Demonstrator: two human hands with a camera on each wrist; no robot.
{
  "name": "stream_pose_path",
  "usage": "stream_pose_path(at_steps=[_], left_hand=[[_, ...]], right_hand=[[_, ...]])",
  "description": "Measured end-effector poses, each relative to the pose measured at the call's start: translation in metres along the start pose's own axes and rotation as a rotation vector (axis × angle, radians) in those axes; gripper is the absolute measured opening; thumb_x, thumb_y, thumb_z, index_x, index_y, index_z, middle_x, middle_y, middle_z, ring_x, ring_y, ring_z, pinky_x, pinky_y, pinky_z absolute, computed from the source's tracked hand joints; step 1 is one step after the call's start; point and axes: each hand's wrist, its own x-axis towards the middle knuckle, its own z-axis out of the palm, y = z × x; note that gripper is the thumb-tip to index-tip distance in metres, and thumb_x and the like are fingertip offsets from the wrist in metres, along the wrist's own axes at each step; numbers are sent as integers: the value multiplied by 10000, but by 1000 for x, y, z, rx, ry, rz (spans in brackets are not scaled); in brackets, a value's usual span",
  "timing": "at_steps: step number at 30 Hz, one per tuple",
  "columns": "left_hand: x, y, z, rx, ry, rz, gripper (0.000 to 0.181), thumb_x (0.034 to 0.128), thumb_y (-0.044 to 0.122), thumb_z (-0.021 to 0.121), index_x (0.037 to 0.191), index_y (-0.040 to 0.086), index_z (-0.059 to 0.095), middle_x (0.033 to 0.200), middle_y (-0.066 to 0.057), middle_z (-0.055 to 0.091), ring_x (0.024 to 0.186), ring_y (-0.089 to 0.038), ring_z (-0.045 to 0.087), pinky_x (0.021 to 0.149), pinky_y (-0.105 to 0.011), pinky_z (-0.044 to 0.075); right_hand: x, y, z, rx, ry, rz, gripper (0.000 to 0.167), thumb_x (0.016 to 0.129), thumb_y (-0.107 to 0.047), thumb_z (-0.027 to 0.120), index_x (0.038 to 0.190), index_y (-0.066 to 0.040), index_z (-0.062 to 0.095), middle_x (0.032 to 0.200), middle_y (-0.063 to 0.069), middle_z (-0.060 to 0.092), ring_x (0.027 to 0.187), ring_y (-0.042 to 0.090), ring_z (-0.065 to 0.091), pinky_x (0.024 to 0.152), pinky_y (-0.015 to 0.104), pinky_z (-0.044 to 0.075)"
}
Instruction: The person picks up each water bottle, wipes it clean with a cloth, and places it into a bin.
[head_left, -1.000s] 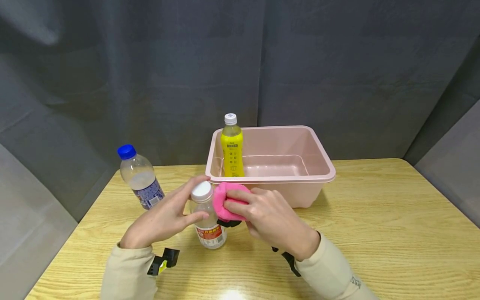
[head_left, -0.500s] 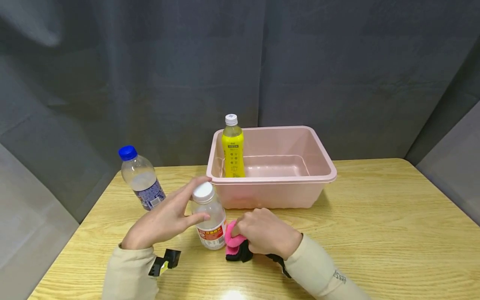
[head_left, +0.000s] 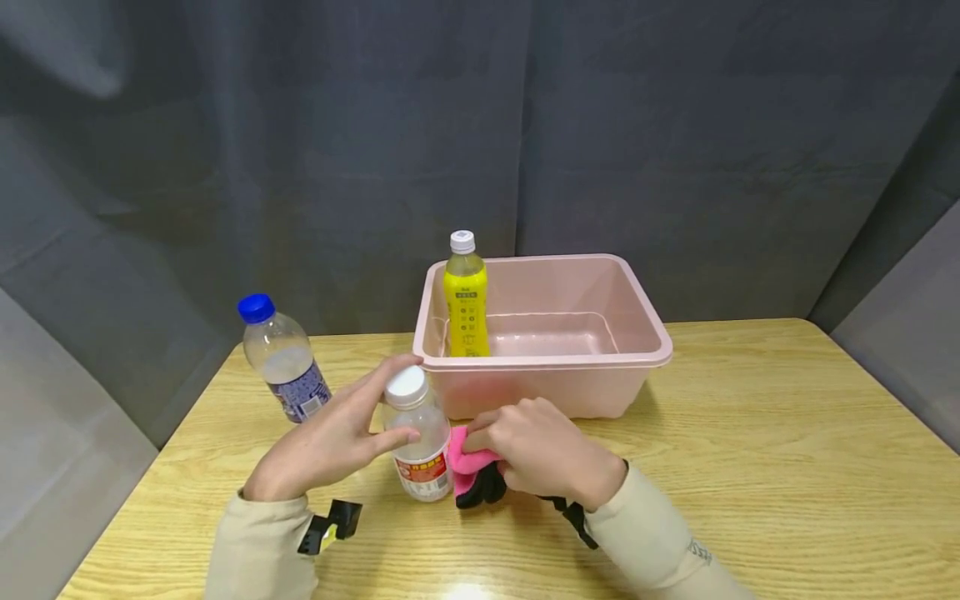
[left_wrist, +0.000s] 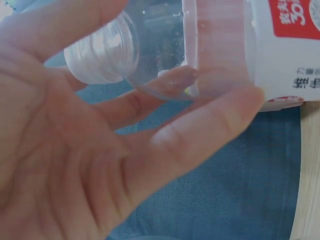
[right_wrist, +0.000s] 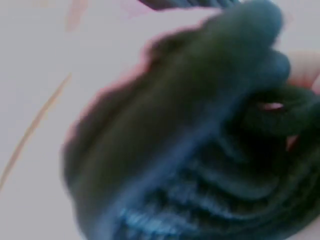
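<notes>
A clear bottle with a white cap and a red-and-white label point(head_left: 423, 475) stands on the table in front of the tub. My left hand point(head_left: 333, 433) holds it around the neck and upper body, thumb on the near side; in the left wrist view the fingers curve around the clear bottle point(left_wrist: 160, 45). My right hand point(head_left: 543, 450) grips a pink and black cloth point(head_left: 467, 468) against the bottle's right side, low by the label. The dark side of the cloth point(right_wrist: 165, 120) fills much of the right wrist view, blurred, and hides most of that hand.
A pale pink tub point(head_left: 540, 383) stands behind the hands, with a yellow-labelled bottle point(head_left: 467, 308) upright at its left end. To the left, a blue-capped bottle point(head_left: 288, 362) stands on the table point(head_left: 772, 467). A dark curtain point(head_left: 637, 150) hangs behind.
My right hand has moved the cloth from the upper right side of the bottle down beside its label, with a slight rise since half a second ago. The left hand has barely moved.
</notes>
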Motion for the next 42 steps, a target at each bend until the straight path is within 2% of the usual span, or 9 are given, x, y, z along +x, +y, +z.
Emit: stream_pose_path(at_steps=[3, 10, 13, 16, 20, 24, 32, 39, 42], left_hand=[[1, 1, 0, -4, -4, -3, 739, 951, 208, 729, 1560, 166, 313, 1492, -194, 475, 1231, -380, 575, 958, -589, 510], [0, 0, 0, -2, -2, 10, 717, 946, 174, 737, 1540, 155, 336, 1443, -170, 521, 1211, -343, 588, 964, -570, 512], [0, 0, 1, -5, -4, 0, 723, 938, 147, 743, 1537, 148, 338, 1457, -165, 509, 1239, -345, 574, 980, -580, 499], [1, 0, 1, -10, -6, -6, 727, 938, 141, 743, 1540, 152, 335, 1471, -164, 497, 1267, -351, 556, 992, -584, 489], [1, 1, 0, -14, -5, -2, 731, 942, 150, 739, 1547, 150, 329, 1476, -169, 493, 1273, -355, 550, 997, -585, 485], [1, 1, 0, -10, -4, 2, 728, 947, 164, 734, 1549, 137, 325, 1461, -178, 501, 1247, -354, 563, 993, -586, 487], [1, 1, 0, -12, -7, -12, 725, 946, 166, 736, 1544, 125, 329, 1422, -180, 529, 1193, -357, 590, 957, -566, 518], [0, 2, 0, -4, 5, 7, 697, 943, 172, 739, 1522, 112, 355, 1416, -163, 539, 1186, -343, 595, 956, -554, 521], [1, 2, 0, -5, 4, 12, 697, 943, 170, 738, 1523, 105, 356, 1425, -166, 533, 1194, -341, 592, 966, -556, 514]], right_hand=[[-3, 1, -12, 9, 129, 3, 450, 714, 102, 736, 1077, -157, 791, 1131, -17, 734, 858, 189, 719, 653, 319, 571], [-3, -2, -25, 32, 461, -12, 504, 711, 128, 723, 1160, -94, 773, 1208, 53, 716, 984, 252, 722, 709, 350, 597], [-1, -3, -23, 44, 519, -18, 508, 712, 129, 734, 1174, -77, 767, 1224, 70, 711, 1002, 260, 719, 718, 349, 601], [0, -3, -22, 40, 531, -22, 511, 711, 130, 743, 1176, -79, 768, 1230, 72, 708, 998, 267, 718, 733, 358, 603], [-1, -3, -21, 25, 501, -31, 501, 720, 118, 770, 1174, -93, 771, 1235, 67, 706, 1010, 272, 716, 768, 374, 605], [-1, -2, -20, -12, 410, -49, 480, 728, 109, 780, 1152, -114, 774, 1217, 51, 708, 994, 260, 716, 777, 381, 602], [-1, 3, -10, 3, 186, -22, 438, 708, 134, 711, 1041, -142, 777, 1105, 2, 720, 681, 164, 627, 572, 254, 507], [2, 8, 12, 65, -8, 43, 444, 705, 129, 685, 1026, -160, 786, 1062, -44, 736, 801, 149, 692, 612, 266, 531], [2, 9, 23, 45, -83, 35, 433, 702, 133, 693, 972, -191, 789, 967, -99, 734, 755, 115, 677, 568, 259, 508]])
